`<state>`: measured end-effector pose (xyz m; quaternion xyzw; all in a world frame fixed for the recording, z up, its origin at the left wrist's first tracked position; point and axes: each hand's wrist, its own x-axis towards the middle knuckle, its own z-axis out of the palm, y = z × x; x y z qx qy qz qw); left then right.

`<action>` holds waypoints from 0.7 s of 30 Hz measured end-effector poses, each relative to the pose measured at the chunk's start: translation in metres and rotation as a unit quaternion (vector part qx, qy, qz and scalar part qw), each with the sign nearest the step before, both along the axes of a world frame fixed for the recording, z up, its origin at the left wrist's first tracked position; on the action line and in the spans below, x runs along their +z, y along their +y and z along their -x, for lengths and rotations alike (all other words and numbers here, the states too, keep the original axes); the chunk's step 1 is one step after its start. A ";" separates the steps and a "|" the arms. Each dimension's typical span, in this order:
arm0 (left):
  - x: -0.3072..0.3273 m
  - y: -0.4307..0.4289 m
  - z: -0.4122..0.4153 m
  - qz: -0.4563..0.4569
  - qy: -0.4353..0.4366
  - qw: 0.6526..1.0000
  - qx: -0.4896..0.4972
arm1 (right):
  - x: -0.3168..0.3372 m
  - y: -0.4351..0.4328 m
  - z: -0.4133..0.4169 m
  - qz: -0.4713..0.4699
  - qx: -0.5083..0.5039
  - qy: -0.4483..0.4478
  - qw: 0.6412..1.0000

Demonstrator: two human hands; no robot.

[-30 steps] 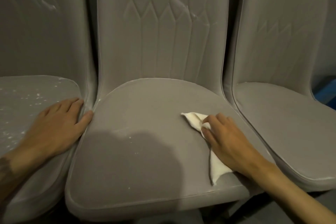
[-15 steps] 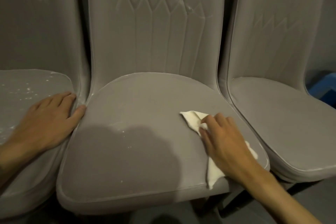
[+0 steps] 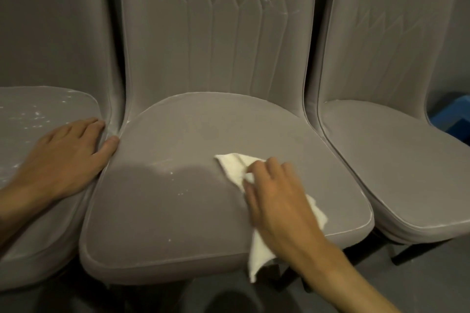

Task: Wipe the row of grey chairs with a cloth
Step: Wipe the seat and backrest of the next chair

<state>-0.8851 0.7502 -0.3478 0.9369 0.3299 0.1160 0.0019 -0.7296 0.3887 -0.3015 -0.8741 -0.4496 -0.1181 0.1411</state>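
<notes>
Head: right hand (image 3: 277, 201) grips cloth (image 3: 234, 165) (white) on chair (image 3: 178, 211).

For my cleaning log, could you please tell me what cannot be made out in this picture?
Head view:
Cloth: middle hidden under the right hand.
Left chair: left side cut off by the frame edge.
Middle chair: top cut off by the upper edge; shadow dims the seat front.
Blue object: cropped at the right edge, unidentifiable.
</notes>
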 end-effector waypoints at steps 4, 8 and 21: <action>0.001 0.001 0.000 0.013 -0.011 1.000 0.002 | 0.003 -0.003 0.001 0.001 0.050 0.029 0.998; 0.001 -0.006 0.000 0.008 -0.020 1.000 0.014 | 0.008 -0.044 -0.026 -0.008 -0.021 0.032 0.999; 0.018 -0.026 0.002 0.020 -0.013 1.000 0.019 | 0.011 0.000 -0.021 0.006 0.011 0.028 1.000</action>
